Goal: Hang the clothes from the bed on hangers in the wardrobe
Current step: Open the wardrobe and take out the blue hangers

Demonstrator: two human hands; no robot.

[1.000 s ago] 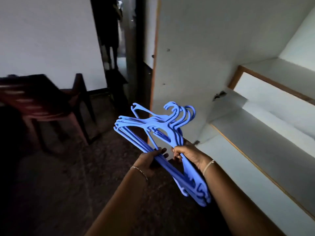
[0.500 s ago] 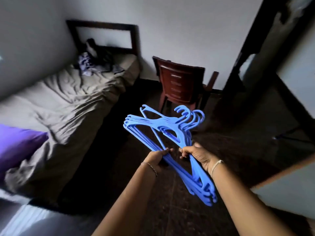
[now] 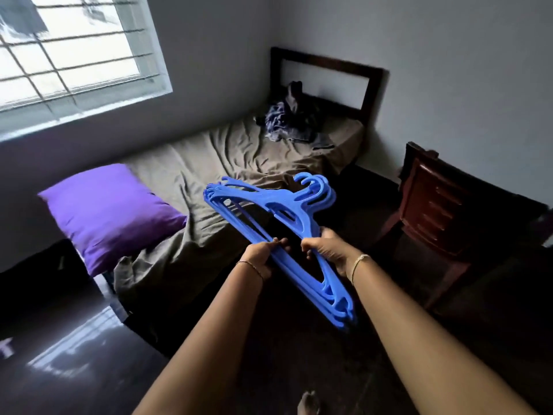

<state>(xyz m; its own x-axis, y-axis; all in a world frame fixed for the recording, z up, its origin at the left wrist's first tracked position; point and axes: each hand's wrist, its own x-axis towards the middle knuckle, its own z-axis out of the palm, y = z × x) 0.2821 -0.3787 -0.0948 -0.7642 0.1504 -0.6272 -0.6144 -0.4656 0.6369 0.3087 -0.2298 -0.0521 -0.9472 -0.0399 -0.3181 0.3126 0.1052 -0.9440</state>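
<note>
Blue plastic hangers (image 3: 278, 205), a whole stack, held two-handed in front of the body. Left grip (image 3: 263, 256) is curled round the lower bars, pinching them btwn thumb & fingers. Right grip (image 3: 329, 250) is wrapped round the stack's other arm, just below the necks.

Stack's long axis runs diagonal: one end up-left over the near edge of the bed (image 3: 209, 151), other end down-right toward the floor, hooks pointing away.

Clothes (image 3: 291, 121) (dark crumpled pile, can't tell how many pieces) sit at the far end of the bed, right by the headboard (image 3: 371, 85). That's pretty much straight ahead past the hooks & well apart from both grips, so imo neither is clearly nearer.

Purple pillow (image 3: 110, 211) lies at the bed's near end, wooden chair (image 3: 434, 211) stands off its far right corner. Wardrobe isn't in view, so no idea what's in it. My guess: nothing hung yet, next is walking up to that far end & freeing one grip.
</note>
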